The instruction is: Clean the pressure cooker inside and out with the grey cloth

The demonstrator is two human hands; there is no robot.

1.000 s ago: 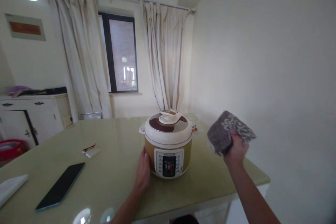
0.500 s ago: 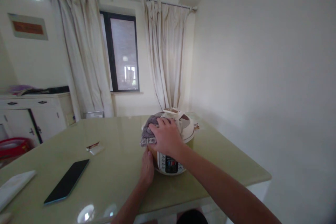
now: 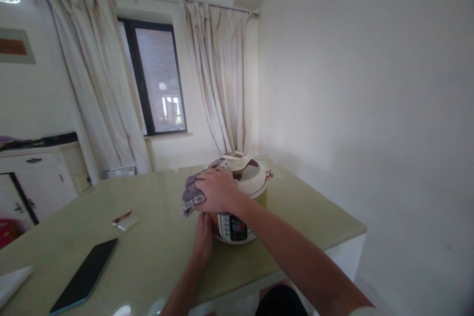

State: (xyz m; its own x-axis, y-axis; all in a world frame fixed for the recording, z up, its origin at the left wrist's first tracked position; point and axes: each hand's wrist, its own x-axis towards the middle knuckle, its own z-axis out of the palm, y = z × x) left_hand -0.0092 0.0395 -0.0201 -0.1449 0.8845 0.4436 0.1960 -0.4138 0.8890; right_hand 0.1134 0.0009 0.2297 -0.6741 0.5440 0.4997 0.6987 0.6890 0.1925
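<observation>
The bench [image 3: 155, 252] spreads widest, its glossy top a pale green (I can see bright reflections near its front edge). Taking twelve as straight away from the person, a tall cream curtain [image 3: 222, 79] hangs towards twelve, the dark-framed window [image 3: 159, 79] at eleven.

The cooker [image 3: 255, 187] stands upright on the bench: squat, round, olive-gold in the body and cream about the rim, its lid brown and silvery around a pale handle. A forearm crosses the front, partly hiding the buttons and dark display, where red and blue show.

At the cooker's eight o'clock, well apart, lies a dark slab [image 3: 87, 274] edged in blue. The right hand [image 3: 217, 190] is closed over a bunched grey, pale-patterned cloth [image 3: 193, 195] by the cooker's nine; below, the left hand [image 3: 203, 237] lies flat against its side, fingers together. Smallest, a little packet [image 3: 128, 222] rests around nine, nearer than the slab.
</observation>
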